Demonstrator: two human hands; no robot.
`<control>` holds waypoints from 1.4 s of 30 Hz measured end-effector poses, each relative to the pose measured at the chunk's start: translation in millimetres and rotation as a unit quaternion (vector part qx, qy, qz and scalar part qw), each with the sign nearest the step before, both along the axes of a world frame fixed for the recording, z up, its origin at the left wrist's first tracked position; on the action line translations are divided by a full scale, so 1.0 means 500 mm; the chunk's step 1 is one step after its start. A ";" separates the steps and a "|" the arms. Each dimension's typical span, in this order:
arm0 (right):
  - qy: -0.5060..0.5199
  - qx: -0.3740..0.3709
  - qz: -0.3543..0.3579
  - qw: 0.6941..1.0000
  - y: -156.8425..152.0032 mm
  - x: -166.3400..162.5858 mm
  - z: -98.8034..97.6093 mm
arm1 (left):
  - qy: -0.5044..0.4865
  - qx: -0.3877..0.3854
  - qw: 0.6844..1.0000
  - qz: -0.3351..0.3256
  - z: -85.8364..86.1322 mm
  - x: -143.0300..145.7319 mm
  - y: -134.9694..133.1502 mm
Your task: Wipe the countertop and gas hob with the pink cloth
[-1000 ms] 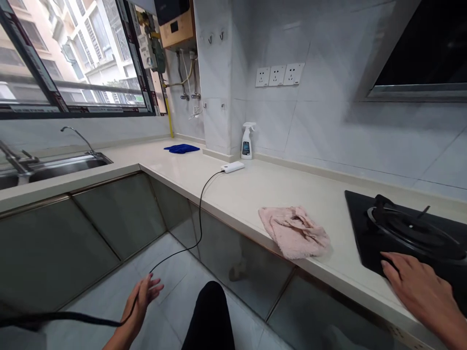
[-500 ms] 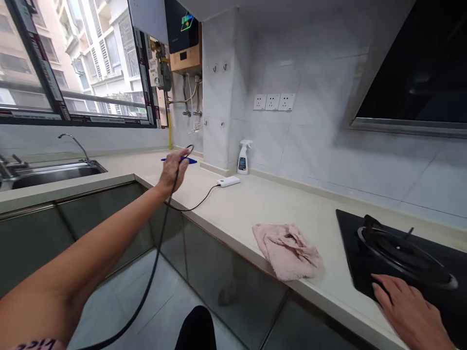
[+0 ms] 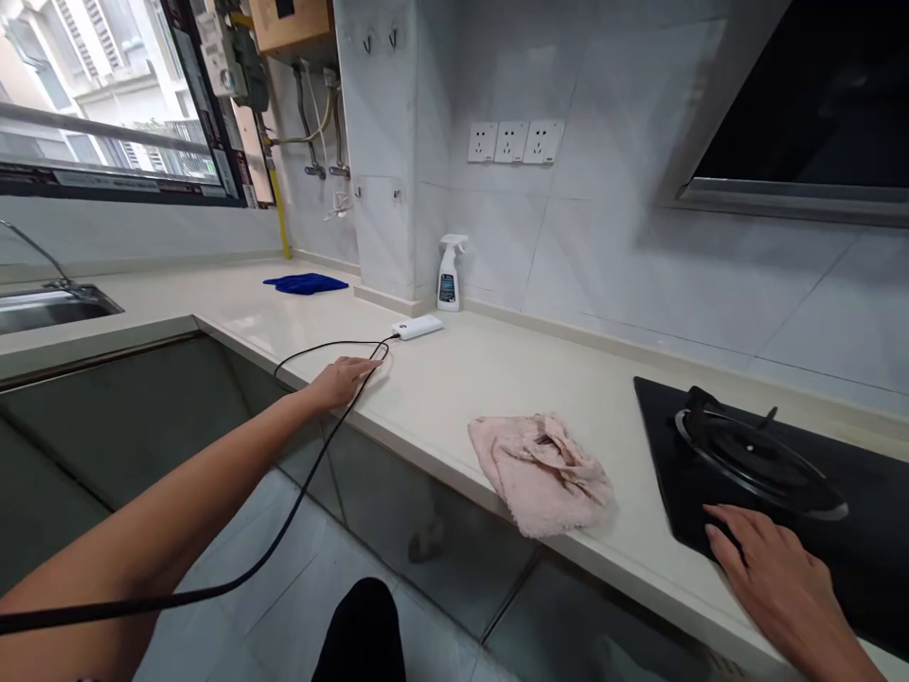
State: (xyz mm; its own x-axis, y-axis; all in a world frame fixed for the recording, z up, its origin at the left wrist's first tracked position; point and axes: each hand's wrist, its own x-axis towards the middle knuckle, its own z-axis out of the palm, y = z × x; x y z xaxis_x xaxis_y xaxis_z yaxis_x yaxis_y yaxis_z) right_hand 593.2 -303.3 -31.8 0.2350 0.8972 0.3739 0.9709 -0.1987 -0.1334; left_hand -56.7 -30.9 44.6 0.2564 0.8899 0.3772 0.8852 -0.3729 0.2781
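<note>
The white power bank (image 3: pixel 418 328) lies crosswise on the worktop (image 3: pixel 561 369), just beyond and right of the left hand (image 3: pixel 339 383), whose grip pinches the black cable (image 3: pixel 156 603); the right hand (image 3: pixel 781 578), fingers loosely spread by the gas hob (image 3: pixel 757 464), is farther.

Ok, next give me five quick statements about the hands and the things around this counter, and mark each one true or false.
1. A thin black cable runs to the white oblong device. True.
2. The fluffy pink cloth lies on the round burner. False: the cloth lies on the cream countertop, left of the flat black hob.
3. The left hand is at the cable, near the device. True.
4. The right hand holds the white plastic spray bottle. False: the right hand is at the hob's front edge; the bottle stands upright by the tiled wall.
5. A dark blue cloth lies on the countertop. True.
</note>
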 end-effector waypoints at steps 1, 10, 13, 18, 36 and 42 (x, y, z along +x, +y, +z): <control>0.000 -0.001 0.000 1.000 -0.001 0.001 0.001 | -0.009 0.002 1.000 0.007 -0.002 -0.012 -0.004; 0.019 0.002 -0.001 1.000 -0.001 0.007 0.002 | -0.149 0.105 0.977 0.113 -0.005 -0.092 -0.103; 0.028 -0.001 -0.004 1.000 -0.001 0.011 -0.001 | -0.239 0.149 0.938 0.204 -0.031 -0.125 -0.162; 0.022 -0.001 -0.001 1.000 0.002 0.017 -0.004 | -0.322 0.130 0.882 0.320 -0.164 -0.112 -0.319; -0.013 -0.006 0.002 1.000 -0.002 -0.002 0.019 | -0.005 -0.093 0.974 -0.204 0.005 0.612 -0.320; 0.006 -0.012 0.003 1.000 0.002 0.012 0.009 | 0.028 -0.021 0.975 -0.221 -0.037 0.598 -0.366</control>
